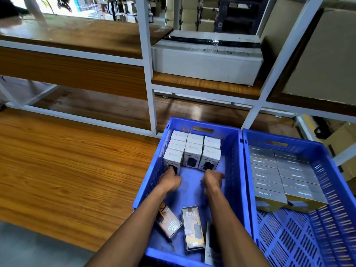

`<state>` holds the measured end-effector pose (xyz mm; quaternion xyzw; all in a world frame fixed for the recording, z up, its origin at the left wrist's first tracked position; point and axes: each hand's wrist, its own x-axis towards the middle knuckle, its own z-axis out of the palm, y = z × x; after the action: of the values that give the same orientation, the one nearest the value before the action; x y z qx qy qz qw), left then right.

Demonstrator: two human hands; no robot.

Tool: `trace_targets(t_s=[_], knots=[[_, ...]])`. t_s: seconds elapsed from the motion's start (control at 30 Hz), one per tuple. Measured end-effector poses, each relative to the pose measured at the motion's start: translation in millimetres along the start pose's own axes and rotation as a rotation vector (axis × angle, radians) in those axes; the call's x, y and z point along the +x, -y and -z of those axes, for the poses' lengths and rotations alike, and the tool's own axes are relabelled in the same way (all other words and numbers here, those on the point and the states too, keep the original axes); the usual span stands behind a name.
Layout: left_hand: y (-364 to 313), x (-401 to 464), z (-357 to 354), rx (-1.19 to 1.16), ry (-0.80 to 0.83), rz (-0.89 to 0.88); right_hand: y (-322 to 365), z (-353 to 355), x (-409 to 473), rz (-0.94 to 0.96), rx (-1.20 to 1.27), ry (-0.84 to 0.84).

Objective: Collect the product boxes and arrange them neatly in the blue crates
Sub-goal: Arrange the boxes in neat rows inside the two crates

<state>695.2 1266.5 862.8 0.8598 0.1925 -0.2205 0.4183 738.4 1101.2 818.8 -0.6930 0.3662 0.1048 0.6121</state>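
We see two blue crates side by side on a wood-look floor [57,170], in front of white-framed shelving [148,78]. In the left crate [234,170], nine white product boxes [193,151] stand upright in a three-by-three block against the far wall. Both hands are down inside this crate, near the front row. The left hand [171,181] touches the front-left white box [172,160], fingers curled under; we cannot tell if it actually grips anything. The right hand [212,180] sits just below the front-right box [209,158], fingers loosely curled, nothing visibly held, contact unclear. Nearer us in the same crate, two "65W" boxes lie flat: one tilted [168,224] beside the left forearm, one [192,228] between the forearms. Another box [209,247] is mostly hidden by the right forearm. The right crate [327,170] holds two columns of grey boxes [281,174] packed against its far end. A large white carton [208,60] sits on a shelf behind.
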Motion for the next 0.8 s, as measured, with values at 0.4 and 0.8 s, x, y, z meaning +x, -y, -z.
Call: trace_targets(t_s=[0.4, 0.8], knots=[[3, 0, 1, -0.029, 0.011, -0.018, 15, 20, -24, 0.234, -0.077, -0.008], [3, 1, 1, -0.075, -0.009, 0.010, 27, 18, -39, 0.056, -0.331, 0.094]])
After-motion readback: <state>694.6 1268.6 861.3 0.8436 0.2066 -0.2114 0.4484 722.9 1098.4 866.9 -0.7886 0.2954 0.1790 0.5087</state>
